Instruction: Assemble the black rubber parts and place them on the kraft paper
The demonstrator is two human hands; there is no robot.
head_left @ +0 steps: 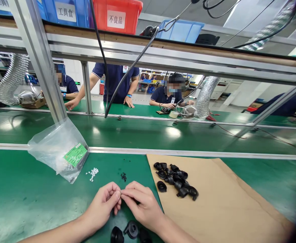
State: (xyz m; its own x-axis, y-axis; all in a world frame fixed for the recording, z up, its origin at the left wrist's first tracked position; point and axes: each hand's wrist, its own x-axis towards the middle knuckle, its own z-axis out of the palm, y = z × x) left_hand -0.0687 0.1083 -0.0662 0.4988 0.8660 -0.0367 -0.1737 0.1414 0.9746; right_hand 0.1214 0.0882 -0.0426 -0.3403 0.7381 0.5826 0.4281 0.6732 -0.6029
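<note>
My left hand (103, 204) and my right hand (143, 204) meet fingertip to fingertip over the green bench, pinching something tiny between them that I cannot make out. Just below my hands lie two or three black rubber parts (127, 232). A small heap of white pieces (93, 173) and a few tiny black bits (123, 176) lie just beyond my fingers. To the right, a pile of several black rubber parts (175, 180) rests on a sheet of brown cardboard (221, 202).
A clear plastic bag with a green label (62, 152) leans against a slanted metal post (40, 64). A green conveyor (148, 133) runs across beyond a metal rail. Other people work at the far side. Blue and red bins (116, 15) sit on the shelf overhead.
</note>
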